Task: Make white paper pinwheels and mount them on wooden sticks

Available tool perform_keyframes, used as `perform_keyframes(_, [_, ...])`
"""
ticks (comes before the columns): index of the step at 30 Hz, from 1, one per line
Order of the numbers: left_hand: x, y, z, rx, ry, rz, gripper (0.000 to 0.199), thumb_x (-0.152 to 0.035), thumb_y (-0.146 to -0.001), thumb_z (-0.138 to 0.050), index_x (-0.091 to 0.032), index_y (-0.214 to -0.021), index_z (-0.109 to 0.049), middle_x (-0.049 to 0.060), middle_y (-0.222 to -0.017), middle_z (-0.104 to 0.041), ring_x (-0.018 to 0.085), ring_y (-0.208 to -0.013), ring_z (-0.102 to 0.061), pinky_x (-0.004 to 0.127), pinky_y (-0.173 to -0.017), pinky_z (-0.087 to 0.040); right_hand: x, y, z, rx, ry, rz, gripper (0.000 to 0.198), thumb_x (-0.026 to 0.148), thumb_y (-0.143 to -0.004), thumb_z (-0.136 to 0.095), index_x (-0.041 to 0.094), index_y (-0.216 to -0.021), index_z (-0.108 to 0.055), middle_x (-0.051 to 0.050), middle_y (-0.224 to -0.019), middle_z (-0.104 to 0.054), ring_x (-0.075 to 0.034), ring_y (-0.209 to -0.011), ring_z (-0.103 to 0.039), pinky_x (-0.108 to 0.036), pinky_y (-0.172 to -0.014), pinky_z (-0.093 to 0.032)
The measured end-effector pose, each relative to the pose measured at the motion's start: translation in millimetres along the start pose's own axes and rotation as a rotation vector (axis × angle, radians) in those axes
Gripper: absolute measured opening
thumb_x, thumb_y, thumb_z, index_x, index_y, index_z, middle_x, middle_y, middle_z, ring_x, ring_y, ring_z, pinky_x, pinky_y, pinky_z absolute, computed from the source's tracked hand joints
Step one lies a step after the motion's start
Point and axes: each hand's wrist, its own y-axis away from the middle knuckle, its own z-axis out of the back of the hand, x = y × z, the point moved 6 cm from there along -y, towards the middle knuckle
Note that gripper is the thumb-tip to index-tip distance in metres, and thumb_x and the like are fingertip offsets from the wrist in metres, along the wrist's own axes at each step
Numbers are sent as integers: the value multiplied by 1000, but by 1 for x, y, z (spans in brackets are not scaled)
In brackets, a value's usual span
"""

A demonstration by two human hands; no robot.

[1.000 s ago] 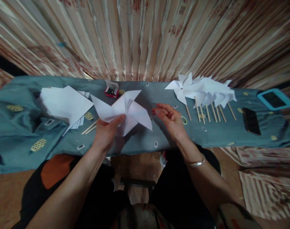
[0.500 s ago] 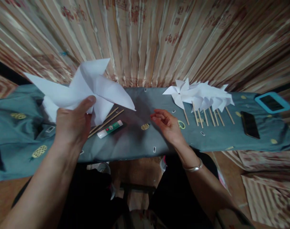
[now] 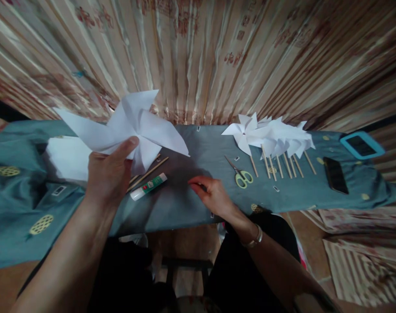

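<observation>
So the left hand (image 3: 108,176) has a solid grip on a big white paper pinwheel (image 3: 124,124), thumb pressed near the middle, rest of the fingers tucked underneath where I can't see them. It's held up over the left half of the table (image 3: 184,217) and blocks part of the white paper sheets (image 3: 67,156), so no clue how many are there. Couple of thin sticks (image 3: 151,172) poke out below it, one mostly covered, with a glue stick (image 3: 148,186) lying just beside them; its label is too blurry to read. Right hand (image 3: 215,195) is well apart from the pinwheel, grip narrow, fingers curled toward the thumb, but honestly can't tell if the tips meet or pinch something tiny. Green-handled scissors (image 3: 242,177) lie a bit beyond it. Further right there's a row of pinwheels on sticks (image 3: 282,138), overlapping so much I can't count the heads. Then a dark phone (image 3: 336,175) and a blue-framed gadget (image 3: 362,144), screen too dark to make out. Both forearms run off the bottom.
</observation>
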Motion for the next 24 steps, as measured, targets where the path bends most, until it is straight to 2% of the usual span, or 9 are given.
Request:
perform_keyframes(7, [-10,-14,20,-66,171,-111,25,-4,-53,-84,-16,-70,-69,4,-89,-79,26,-114,-65,39,-108,-49,4,4,-16,120,92,42,21,19,-93,-53,21,-102,-72,-9,-104,-76,-22,-97,-71,-40,-90,-54])
perform_keyframes(12, [-15,-18,27,-93,170,-140,23,-4,-55,-80,-16,-72,-70,4,-94,-79,26,-110,-67,41,-104,-52,3,8,-21,139,137,85,23,22,-95,-50,22,-105,-71,-9,-107,-76,-23,-103,-70,-41,-94,-54])
perform_keyframes(20, [-23,-23,36,-79,224,-178,32,-5,-58,-80,-18,-86,-73,0,-99,-79,22,-112,-67,38,-107,-50,2,7,-31,74,175,127,24,24,-96,-49,22,-102,-73,-8,-102,-77,-22,-97,-71,-39,-91,-55])
perform_keyframes(24, [-27,-22,40,-90,221,-206,20,-9,-61,-78,-17,-79,-74,1,-96,-79,21,-109,-68,35,-107,-50,5,-2,-39,20,116,133,21,22,-93,-53,23,-98,-73,-6,-99,-78,-21,-93,-72,-36,-88,-56])
